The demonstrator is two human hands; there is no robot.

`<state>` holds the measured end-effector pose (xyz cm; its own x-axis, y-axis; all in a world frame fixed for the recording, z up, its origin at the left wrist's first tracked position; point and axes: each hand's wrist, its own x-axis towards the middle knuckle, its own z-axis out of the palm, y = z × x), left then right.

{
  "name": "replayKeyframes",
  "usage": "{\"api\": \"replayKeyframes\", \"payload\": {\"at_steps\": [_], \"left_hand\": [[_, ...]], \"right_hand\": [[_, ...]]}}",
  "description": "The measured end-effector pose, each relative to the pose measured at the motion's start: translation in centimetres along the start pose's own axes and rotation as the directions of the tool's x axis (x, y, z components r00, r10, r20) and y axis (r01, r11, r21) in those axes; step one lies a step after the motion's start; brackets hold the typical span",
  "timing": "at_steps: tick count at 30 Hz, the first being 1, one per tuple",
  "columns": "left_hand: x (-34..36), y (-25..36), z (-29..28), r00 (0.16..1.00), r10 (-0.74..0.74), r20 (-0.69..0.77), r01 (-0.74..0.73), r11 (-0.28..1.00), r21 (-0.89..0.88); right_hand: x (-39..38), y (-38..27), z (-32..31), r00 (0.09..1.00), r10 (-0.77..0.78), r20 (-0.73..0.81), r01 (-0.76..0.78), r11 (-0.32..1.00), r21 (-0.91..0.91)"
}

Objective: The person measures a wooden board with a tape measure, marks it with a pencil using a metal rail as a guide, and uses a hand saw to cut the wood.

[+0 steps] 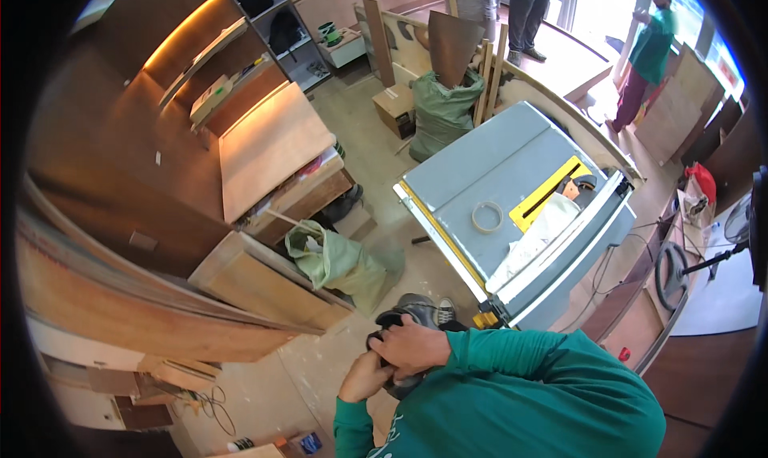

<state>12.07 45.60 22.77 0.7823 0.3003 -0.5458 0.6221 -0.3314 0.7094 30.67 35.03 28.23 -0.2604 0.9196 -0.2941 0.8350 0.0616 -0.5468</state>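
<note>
Low in front of my body, both hands meet at a black rounded object [390, 320]; its kind cannot be made out, as my fingers cover much of it. My right hand [414, 348] lies over its top with the fingers curled. From the left and lower down, my left hand [364, 380] closes against it, its fingers partly hidden under the right. A dark grey shape and a sneaker [446, 311] show just beyond my hands. To their right stands a grey table saw [480, 182] with a yellow insert.
On the saw lie a tape roll [487, 216], a white sheet [536, 238] and an orange-black power tool [580, 188]. Sacks [340, 258] and leaning panels [264, 286] stand left. Two people are at the back, one in a green shirt [652, 46]. A black fan [740, 222] stands right.
</note>
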Motion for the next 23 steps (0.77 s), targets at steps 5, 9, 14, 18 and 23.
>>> {"api": "replayKeyframes", "payload": {"at_steps": [5, 9, 14, 18, 23], "left_hand": [[3.8, 3.7, -5.2, 0.945, 0.186, 0.268, -0.251, 0.938, 0.237], [6.7, 6.5, -7.0, 0.895, 0.282, 0.346, -0.389, 0.872, 0.298], [8.9, 10.4, -10.2, 0.892, 0.117, 0.436, -0.34, 0.81, 0.478], [9.3, 9.9, -13.8, 0.897, 0.187, 0.402, -0.382, 0.785, 0.488], [11.9, 8.3, -17.9, 0.878, 0.352, 0.323, -0.428, 0.881, 0.204]], "right_hand": [[2.3, 6.0, -1.7, 0.993, -0.037, 0.111, -0.015, 0.902, 0.431], [4.0, 10.4, -2.0, 0.969, -0.089, 0.23, -0.058, 0.823, 0.565], [5.0, 12.3, -5.5, 0.96, -0.091, 0.265, -0.111, 0.744, 0.659], [7.7, 13.1, -7.4, 0.967, -0.102, 0.234, -0.085, 0.737, 0.67], [11.0, 15.0, -9.5, 0.974, -0.075, 0.212, -0.092, 0.728, 0.68]]}}
